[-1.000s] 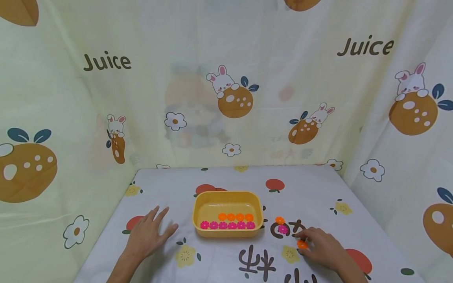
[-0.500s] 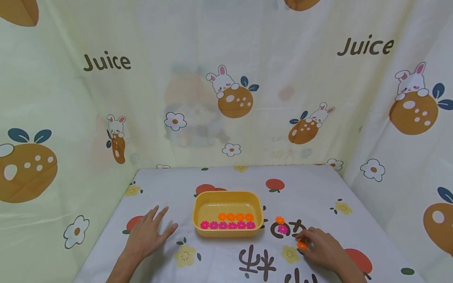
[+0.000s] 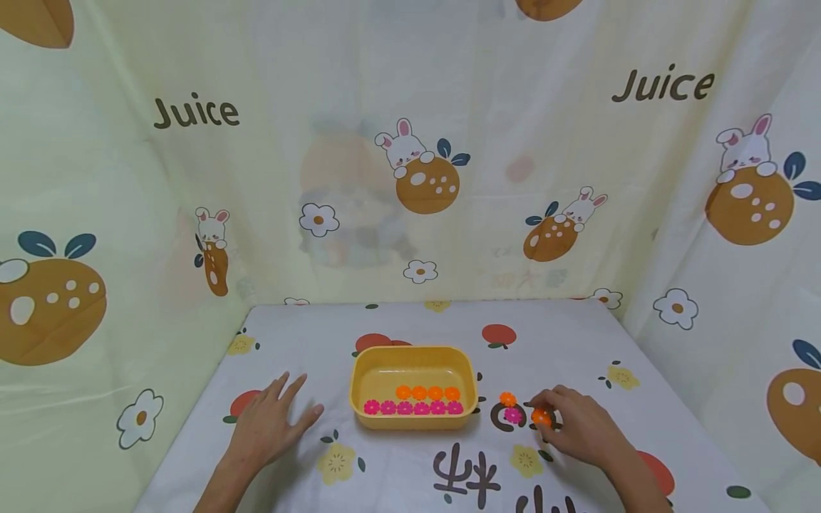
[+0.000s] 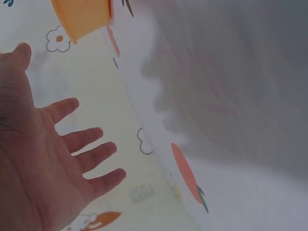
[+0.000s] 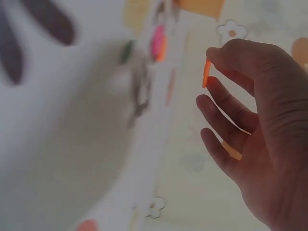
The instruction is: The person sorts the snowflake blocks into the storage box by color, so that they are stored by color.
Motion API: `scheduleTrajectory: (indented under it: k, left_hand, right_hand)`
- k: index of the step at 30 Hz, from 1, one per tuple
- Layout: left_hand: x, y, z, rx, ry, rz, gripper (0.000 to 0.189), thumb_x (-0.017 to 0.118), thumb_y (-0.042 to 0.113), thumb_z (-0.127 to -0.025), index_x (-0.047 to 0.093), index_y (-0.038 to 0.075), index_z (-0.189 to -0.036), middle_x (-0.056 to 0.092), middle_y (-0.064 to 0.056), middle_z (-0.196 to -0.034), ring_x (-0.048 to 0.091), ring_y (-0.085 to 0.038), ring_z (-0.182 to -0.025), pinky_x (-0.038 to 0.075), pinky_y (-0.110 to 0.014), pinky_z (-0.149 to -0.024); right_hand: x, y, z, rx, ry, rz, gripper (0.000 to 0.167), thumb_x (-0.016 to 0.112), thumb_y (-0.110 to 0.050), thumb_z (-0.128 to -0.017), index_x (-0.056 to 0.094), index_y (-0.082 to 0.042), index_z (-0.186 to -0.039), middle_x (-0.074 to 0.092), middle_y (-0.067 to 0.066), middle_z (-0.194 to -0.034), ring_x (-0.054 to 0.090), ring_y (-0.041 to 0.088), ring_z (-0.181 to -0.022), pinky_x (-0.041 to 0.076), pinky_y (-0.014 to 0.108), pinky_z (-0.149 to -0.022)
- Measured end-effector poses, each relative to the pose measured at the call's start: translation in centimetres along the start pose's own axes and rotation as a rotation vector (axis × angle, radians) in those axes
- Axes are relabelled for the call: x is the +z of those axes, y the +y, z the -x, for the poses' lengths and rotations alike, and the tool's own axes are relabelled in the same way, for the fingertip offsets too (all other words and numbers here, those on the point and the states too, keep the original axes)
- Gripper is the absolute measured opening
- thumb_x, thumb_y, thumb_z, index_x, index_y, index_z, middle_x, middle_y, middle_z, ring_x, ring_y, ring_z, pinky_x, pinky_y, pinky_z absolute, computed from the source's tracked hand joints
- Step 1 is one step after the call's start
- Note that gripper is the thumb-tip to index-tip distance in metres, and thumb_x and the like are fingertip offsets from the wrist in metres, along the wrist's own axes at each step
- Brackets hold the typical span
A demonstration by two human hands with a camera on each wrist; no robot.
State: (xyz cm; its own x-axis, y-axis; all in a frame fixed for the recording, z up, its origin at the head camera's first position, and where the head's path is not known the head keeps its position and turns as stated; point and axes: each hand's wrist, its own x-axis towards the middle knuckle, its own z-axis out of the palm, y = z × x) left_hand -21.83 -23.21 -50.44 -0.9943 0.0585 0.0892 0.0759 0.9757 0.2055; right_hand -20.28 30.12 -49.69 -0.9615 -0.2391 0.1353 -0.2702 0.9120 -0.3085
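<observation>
Between thumb and index finger, my right hand (image 3: 580, 427) pinches an orange flower-shaped piece (image 3: 541, 417), held above the cloth. The right wrist view shows that orange flower piece (image 5: 206, 73) edge-on at the fingertips. My left hand (image 3: 269, 424) has its fingers spread, left of a yellow tray (image 3: 413, 424), and holds nothing. Inside the tray, a row of several pink flower pieces (image 3: 420, 408) lies in front of several orange ones (image 3: 435, 393). To the tray's right, one loose orange flower piece (image 3: 507, 399) lies just behind a pink flower piece (image 3: 512, 415) on the cloth.
A white tablecloth (image 3: 398, 470) printed with fruit, flowers and dark lettering covers the table. Behind and on both sides hang pale curtains (image 3: 359, 85) with rabbit and orange prints. The back-left of the tray holds no pieces in its orange row.
My right hand has lifted the orange flower piece from the cloth and moved it slightly up and left. The left hand stays where it was.
</observation>
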Motion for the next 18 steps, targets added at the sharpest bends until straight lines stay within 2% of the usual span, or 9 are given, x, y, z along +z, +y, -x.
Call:
scheduleTrajectory:
  k: [5,11,18]
  left_hand:
    - [-0.2,0.0,0.0,-0.006,-0.004,-0.006,0.084,0.059,0.071,-0.1,0.049,0.017,-0.163,0.042,-0.028,-0.166,0.046,-0.055,-0.145,0.042,-0.076,-0.112]
    - [-0.2,-0.2,0.0,-0.013,-0.006,-0.018,0.085,0.058,0.073,-0.099,0.048,0.018,-0.163,0.042,-0.028,-0.165,0.046,-0.054,-0.145,0.043,-0.076,-0.111]
    - [-0.2,-0.5,0.1,-0.012,-0.012,-0.019,0.083,0.059,0.071,-0.1,0.049,0.018,-0.163,0.043,-0.028,-0.165,0.048,-0.055,-0.144,0.044,-0.076,-0.11]
  right_hand:
    - [-1.6,-1.4,-1.5,-0.066,0.047,0.019,0.031,0.091,-0.021,-0.085,0.078,-0.021,-0.113,0.069,-0.007,-0.1,0.067,0.019,-0.088,0.057,0.037,-0.075]
    - [-2.5,-2.6,-2.8,-0.095,0.06,0.023,0.03,0.09,-0.023,-0.085,0.078,-0.023,-0.113,0.07,-0.006,-0.102,0.064,0.014,-0.086,0.058,0.033,-0.073]
    - [-2.5,-3.7,-3.9,-0.083,0.046,0.0,0.031,0.09,-0.022,-0.086,0.078,-0.023,-0.114,0.069,-0.005,-0.105,0.065,0.016,-0.094,0.063,0.039,-0.081]
